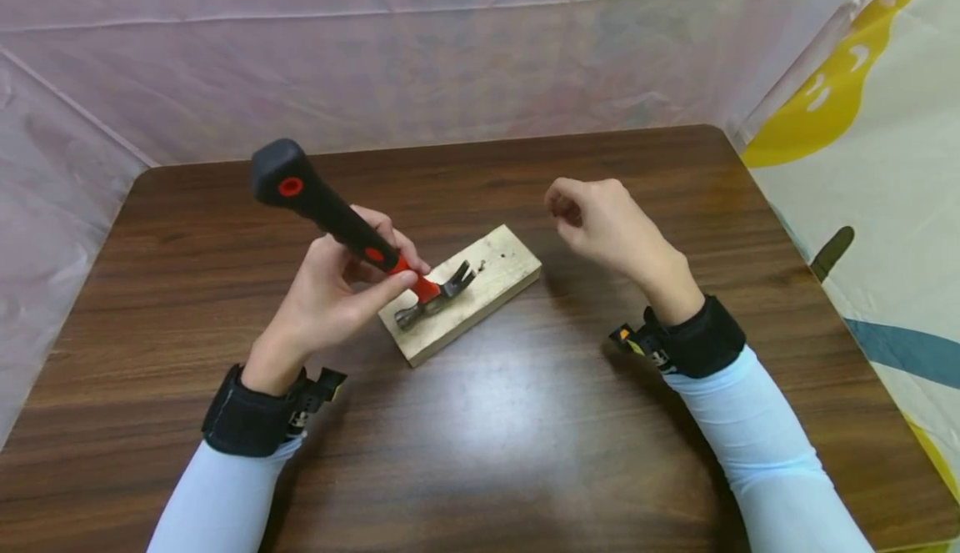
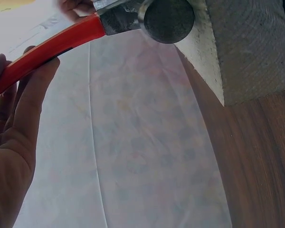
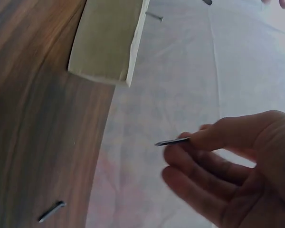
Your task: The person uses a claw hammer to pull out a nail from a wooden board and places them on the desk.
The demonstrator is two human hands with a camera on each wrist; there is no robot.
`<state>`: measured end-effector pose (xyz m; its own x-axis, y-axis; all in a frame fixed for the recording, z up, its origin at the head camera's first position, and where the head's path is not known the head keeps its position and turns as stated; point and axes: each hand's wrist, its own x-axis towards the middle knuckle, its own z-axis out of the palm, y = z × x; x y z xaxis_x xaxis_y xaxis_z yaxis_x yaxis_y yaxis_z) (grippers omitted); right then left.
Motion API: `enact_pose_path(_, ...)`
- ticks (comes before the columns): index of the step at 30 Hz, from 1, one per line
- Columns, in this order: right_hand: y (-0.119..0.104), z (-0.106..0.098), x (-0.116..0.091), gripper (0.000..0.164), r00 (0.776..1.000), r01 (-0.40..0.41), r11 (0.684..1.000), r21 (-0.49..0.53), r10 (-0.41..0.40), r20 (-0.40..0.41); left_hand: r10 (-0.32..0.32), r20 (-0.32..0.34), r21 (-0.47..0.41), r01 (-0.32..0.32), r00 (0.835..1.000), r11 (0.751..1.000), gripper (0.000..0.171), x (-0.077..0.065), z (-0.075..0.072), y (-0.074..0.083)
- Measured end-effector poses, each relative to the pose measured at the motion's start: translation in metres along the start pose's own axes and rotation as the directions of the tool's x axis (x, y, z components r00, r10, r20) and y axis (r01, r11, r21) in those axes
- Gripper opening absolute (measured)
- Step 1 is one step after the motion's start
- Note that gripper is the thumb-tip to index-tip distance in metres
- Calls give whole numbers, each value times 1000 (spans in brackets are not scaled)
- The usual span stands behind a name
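Observation:
My left hand [image 1: 333,286] grips a claw hammer [image 1: 337,223] low on its black and red handle, close to the metal head. That head lies at the top face of a pale wooden block [image 1: 480,309], and the handle slants up to the left. A nail [image 3: 155,17] sticks out of the block's top face, near the claw. To the right of the block, my right hand [image 1: 603,223] is raised over the table. Between its thumb and fingers it pinches another nail [image 3: 172,141], point outward, clear only in the right wrist view.
A bent-looking nail [image 3: 52,212] lies on the brown wooden table [image 1: 480,470], seen in the right wrist view. Small dark holes mark the block's right end. Pale cloth [image 1: 450,77] hangs behind the table, and a patterned cloth [image 1: 885,228] hangs along the right.

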<state>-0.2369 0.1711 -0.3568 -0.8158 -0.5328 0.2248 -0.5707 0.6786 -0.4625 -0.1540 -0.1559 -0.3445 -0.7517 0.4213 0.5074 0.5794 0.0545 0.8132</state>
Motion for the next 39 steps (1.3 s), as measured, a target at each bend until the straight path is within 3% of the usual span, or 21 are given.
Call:
enact_pose_path(4, 9, -1, -1, 18, 986, -109, 994, -20, 110, 124, 8, -16, -2, -8, 1000, 1000, 32, -1, 0, -3)
enact_pose_path(11, 29, 2, -1, 20, 919, -203, 976, -85, 220, 328, 24, -26, -4, -24, 999, 1000, 28, -1, 1, -8)
enact_pose_path(19, 49, 5, -2, 24, 842, -301, 942, -151, 337, 422, 3, -44, 15, -2, 999, 1000, 36, 0, 2, -10)
enact_pose_path(23, 53, 5, -4, 24, 814, -349, 923, -163, 385, 435, -7, -51, 20, 8, 999, 1000, 38, -1, 2, -11)
enact_pose_path(34, 58, 6, -4, 21, 808, -391, 903, -178, 429, 402, -10, -68, 34, 12, 998, 999, 41, 0, 2, -15)
enact_pose_path(39, 62, 8, -3, 22, 819, -390, 902, -187, 432, 378, -22, -75, 50, 26, 997, 998, 40, 0, 1, -16)
